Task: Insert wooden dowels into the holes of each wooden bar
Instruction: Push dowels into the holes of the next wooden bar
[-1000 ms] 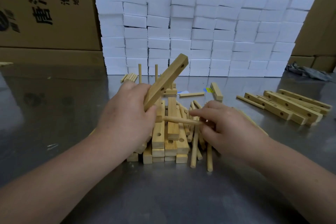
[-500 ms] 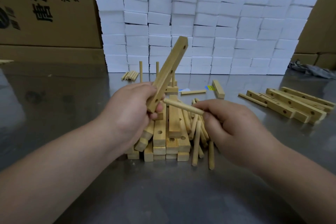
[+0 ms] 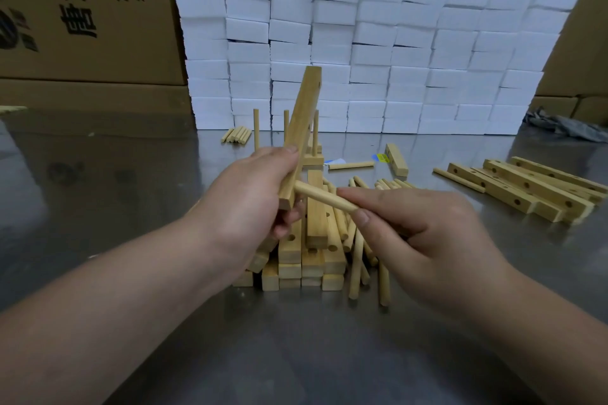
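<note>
Since half a second ago we have tipped the wooden bar point(image 3: 301, 128) closer to upright and brought the dowel point(image 3: 324, 197) against its lower end, where the tip now touches the bar's side face; whether it has entered a hole is hidden from us. In the single head view, our left hand point(image 3: 253, 200) is wrapped around the bar's bottom end, thumb along its edge, holding it raised above the heap of bars point(image 3: 309, 256) on the steel table point(image 3: 296, 355). Our right hand point(image 3: 424, 237) pinches the dowel's near end between thumb and forefinger, aiming it left and slightly up. We judge the job well short of finished: a few dowels stand upright point(image 3: 256, 128) behind the heap, apparently seated in bars, while loose dowels point(image 3: 357, 260) lie beside the heap and empty-holed bars point(image 3: 526, 187) wait well apart at the right.
</note>
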Tool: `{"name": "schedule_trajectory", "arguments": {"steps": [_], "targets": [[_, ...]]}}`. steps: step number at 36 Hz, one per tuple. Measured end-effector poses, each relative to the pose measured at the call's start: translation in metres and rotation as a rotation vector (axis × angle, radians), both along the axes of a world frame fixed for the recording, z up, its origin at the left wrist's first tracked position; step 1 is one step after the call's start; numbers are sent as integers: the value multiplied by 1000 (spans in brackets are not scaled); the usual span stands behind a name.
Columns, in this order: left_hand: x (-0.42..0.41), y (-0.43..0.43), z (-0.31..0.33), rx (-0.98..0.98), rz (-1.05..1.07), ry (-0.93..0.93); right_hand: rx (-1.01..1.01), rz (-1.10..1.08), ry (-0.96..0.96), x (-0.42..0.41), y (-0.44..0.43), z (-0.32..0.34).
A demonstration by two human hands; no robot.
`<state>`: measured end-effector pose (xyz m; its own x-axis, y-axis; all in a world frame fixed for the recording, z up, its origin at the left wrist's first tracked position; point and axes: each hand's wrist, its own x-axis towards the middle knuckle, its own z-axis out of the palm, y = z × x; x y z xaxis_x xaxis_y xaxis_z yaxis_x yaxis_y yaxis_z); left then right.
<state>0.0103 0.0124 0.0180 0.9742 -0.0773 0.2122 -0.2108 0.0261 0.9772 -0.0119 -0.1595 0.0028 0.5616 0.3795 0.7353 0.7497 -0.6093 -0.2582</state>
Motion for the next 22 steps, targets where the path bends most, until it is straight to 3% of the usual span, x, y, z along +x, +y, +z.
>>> {"name": "schedule_trajectory", "arguments": {"steps": [17, 22], "targets": [[-8, -10, 0, 172, -13, -37, -132, -31, -169, 2, 0, 5], [-8, -9, 0, 191, 39, -89, -111, -23, 5, 3, 2, 0]]}}
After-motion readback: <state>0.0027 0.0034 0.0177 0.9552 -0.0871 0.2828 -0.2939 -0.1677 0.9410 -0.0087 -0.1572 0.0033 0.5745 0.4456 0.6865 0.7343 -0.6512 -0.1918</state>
